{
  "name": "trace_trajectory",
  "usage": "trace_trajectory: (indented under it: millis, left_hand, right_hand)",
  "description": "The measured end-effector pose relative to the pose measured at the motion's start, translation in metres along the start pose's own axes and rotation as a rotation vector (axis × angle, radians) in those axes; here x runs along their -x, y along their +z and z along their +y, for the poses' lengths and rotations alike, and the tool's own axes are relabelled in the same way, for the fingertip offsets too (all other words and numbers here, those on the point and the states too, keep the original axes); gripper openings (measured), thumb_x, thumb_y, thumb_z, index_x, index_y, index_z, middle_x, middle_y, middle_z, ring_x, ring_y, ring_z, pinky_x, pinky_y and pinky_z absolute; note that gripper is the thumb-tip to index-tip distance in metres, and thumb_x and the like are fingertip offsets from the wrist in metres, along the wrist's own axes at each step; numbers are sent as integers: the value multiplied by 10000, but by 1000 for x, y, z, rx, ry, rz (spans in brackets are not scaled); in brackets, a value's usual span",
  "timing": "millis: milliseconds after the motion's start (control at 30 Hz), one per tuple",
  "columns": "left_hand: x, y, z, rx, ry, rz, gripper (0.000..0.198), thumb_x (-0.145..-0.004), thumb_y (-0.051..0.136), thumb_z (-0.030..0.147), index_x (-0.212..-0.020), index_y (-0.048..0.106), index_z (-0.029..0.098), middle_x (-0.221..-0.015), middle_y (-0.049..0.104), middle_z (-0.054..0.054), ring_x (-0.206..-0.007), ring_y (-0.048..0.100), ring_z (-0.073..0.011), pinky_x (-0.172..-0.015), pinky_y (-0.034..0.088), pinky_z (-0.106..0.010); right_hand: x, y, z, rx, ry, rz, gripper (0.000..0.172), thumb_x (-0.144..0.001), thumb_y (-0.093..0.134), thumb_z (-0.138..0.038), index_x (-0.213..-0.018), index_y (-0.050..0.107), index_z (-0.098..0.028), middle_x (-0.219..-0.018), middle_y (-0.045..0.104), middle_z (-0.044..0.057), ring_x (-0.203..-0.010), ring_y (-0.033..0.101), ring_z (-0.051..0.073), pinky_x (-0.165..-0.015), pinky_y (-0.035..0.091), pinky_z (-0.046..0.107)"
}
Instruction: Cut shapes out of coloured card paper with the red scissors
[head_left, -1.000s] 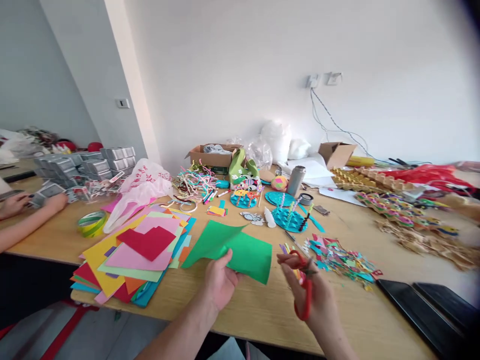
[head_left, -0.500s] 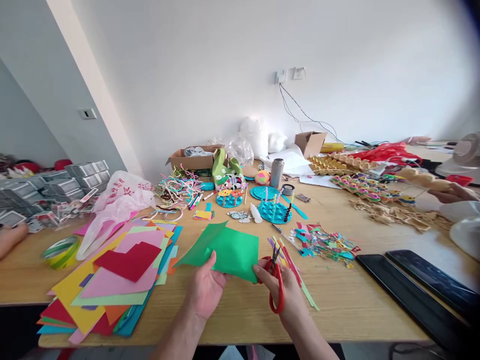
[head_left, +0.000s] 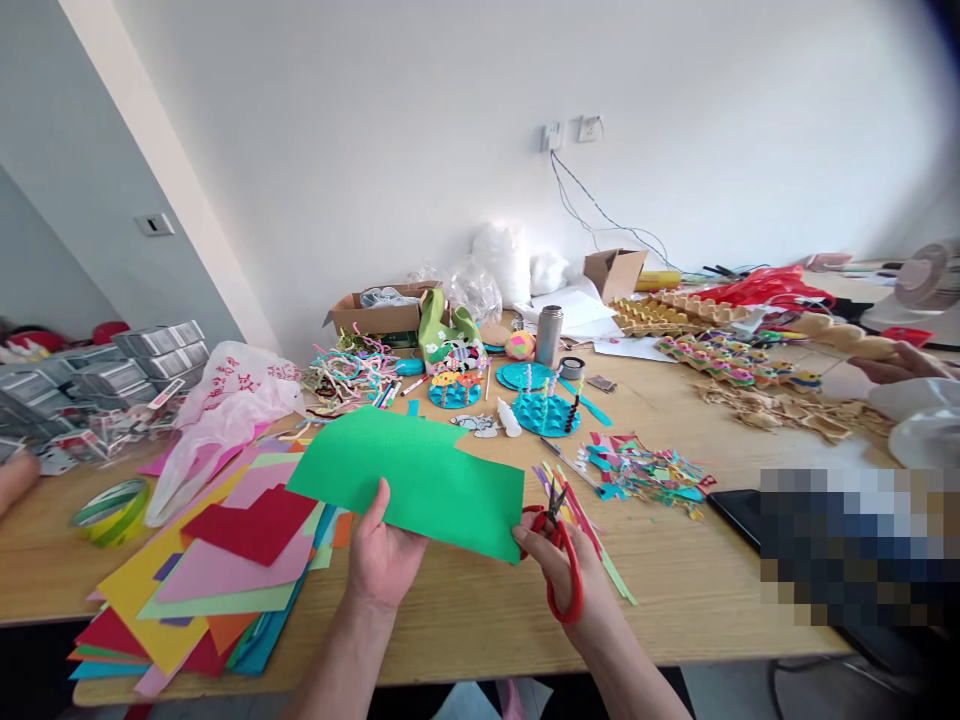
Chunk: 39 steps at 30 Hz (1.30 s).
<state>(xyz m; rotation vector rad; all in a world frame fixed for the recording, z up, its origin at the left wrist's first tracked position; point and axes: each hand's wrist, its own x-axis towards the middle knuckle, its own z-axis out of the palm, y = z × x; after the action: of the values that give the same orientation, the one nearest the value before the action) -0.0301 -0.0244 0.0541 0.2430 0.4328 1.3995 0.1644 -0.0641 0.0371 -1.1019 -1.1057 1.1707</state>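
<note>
While the left hand (head_left: pixel 386 555) supports the green sheet (head_left: pixel 412 475) from the near side, the right hand (head_left: pixel 589 590) carries the red-handled scissors (head_left: pixel 576 580) at the sheet's right edge. The left grip is clamped on the sheet at its lower margin, thumb on top. The right grip is closed around the scissors' handles, and its fingertips meet the sheet's near right corner; whether they also pinch it cannot be told. The scissor blades point away from the person, slightly parted, just beside the sheet. The sheet is held above the surface (head_left: pixel 480 630), bowed, with a step in the outline of its far edge. To the left lies an uneven pile of coloured sheets (head_left: pixel 232 570), topped by a notched red sheet (head_left: pixel 251 525). A tape roll (head_left: pixel 116 528) and a printed plastic bag (head_left: pixel 236 390) lie beyond the pile. Narrow paper strips (head_left: pixel 615 575) lie just beyond the right hand, and a heap of coloured scraps (head_left: pixel 652 470) is noted farther right. Farther back are a studded blue disc (head_left: pixel 544 415), a white bottle (head_left: pixel 508 418) and a metal flask (head_left: pixel 549 335). Another person's hand (head_left: pixel 19 475) enters at the left border.
</note>
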Motion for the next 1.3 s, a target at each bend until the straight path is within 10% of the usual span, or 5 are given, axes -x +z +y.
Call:
trace_trajectory:
  millis: [633,1300]
  left_hand:
    - [1,5,10,-87,83,-24,402,-901,430,304,-1298,489,274,-1168,637,-43,-1064,596,-223,-1020,375,-423]
    - [-5,2,8,-103,41,2,393,-895,446,279,-1281,512,246,-1156,643,-55,-1039,608,-228,-1004,398,-422]
  right_hand:
    - [-7,3,18,-485,51,21,178,-754,625,-321,-799,674,-157,-672,637,46,-622,569,162,-617,444,278]
    - [-30,3,1,-181,-68,-11,156,-718,637,-356,-676,594,-212,-665,608,-9,-664,558,189,-662,445,289]
